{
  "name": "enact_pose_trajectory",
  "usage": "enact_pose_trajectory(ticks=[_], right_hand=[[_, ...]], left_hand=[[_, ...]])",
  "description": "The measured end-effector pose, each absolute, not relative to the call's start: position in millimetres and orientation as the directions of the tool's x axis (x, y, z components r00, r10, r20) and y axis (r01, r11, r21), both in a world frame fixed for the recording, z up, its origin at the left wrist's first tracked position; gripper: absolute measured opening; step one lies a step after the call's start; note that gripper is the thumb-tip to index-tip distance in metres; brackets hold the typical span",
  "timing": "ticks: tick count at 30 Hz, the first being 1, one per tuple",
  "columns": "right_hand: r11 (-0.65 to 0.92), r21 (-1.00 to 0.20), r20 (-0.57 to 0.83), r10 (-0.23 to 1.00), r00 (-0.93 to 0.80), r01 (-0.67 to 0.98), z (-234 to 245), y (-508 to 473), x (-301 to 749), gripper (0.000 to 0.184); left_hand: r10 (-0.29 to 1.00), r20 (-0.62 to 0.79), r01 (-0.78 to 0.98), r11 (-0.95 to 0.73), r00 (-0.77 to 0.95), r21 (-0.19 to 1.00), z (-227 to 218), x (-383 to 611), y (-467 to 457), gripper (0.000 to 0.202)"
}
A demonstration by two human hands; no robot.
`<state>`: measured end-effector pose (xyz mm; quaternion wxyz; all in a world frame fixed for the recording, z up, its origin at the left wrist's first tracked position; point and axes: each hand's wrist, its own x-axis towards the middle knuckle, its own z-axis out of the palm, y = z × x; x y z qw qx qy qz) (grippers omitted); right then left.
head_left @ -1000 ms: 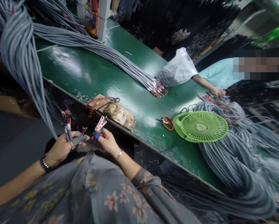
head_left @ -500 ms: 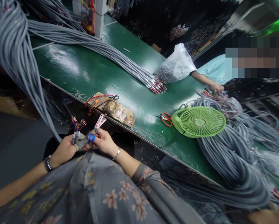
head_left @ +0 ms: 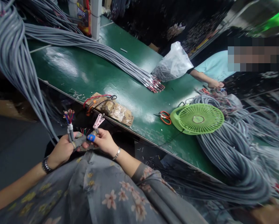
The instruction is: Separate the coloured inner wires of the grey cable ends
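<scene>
My left hand (head_left: 61, 148) is closed around grey cables (head_left: 70, 134), whose stripped ends fan out into red, blue and other coloured wires (head_left: 69, 115). Close beside it, my right hand (head_left: 105, 142) is closed, with blue tape around the thumb. A pink clip (head_left: 98, 120) like a clothes peg sticks up out of that hand. Between the hands, a few thin red and green wires (head_left: 84, 131) show; the fingers hide where they lead. Grey coverings wrap some of the fingertips.
A long bundle of grey cables (head_left: 90, 48) crosses the green table (head_left: 127, 93). Near its edge lies a taped wooden block (head_left: 116, 112). Orange-handled scissors (head_left: 165, 117) and a green fan (head_left: 198, 119) sit rightward. Another person's hand (head_left: 216, 84) is among cables beyond.
The left hand's cable ends have shifted left and stand apart from the right hand. Thin coloured wires now show between the hands. The pink clip has barely moved.
</scene>
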<state>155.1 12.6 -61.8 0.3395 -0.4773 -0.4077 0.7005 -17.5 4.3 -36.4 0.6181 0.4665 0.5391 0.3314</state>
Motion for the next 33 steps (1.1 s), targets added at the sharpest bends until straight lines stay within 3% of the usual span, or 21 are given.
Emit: enact_pose_trajectory(ticks=[7, 17, 23, 33], right_hand=[[-0.353, -0.927, -0.299, 0.898, -0.322, -0.123, -63.2, 5.1, 153.9, 0.061], [-0.438, -0.878, -0.342, 0.856, -0.389, -0.192, -58.4, 17.2, 165.3, 0.062], [-0.446, -0.855, -0.345, 0.871, -0.351, -0.265, -52.8, 18.5, 150.0, 0.052], [-0.536, -0.650, -0.591, 0.802, -0.086, -0.538, -65.3, 23.3, 150.8, 0.044]], left_hand=[[0.895, -0.443, 0.042, 0.441, 0.052, 0.896, -40.2, -16.9, 0.4, 0.031], [0.883, -0.425, 0.133, 0.405, 0.201, 0.905, -18.7, -14.2, 4.3, 0.027], [0.865, -0.432, 0.208, 0.386, 0.257, 0.899, -23.7, -16.1, 3.4, 0.023], [0.883, -0.393, 0.226, 0.340, 0.256, 0.913, -30.3, -21.8, 0.6, 0.036]])
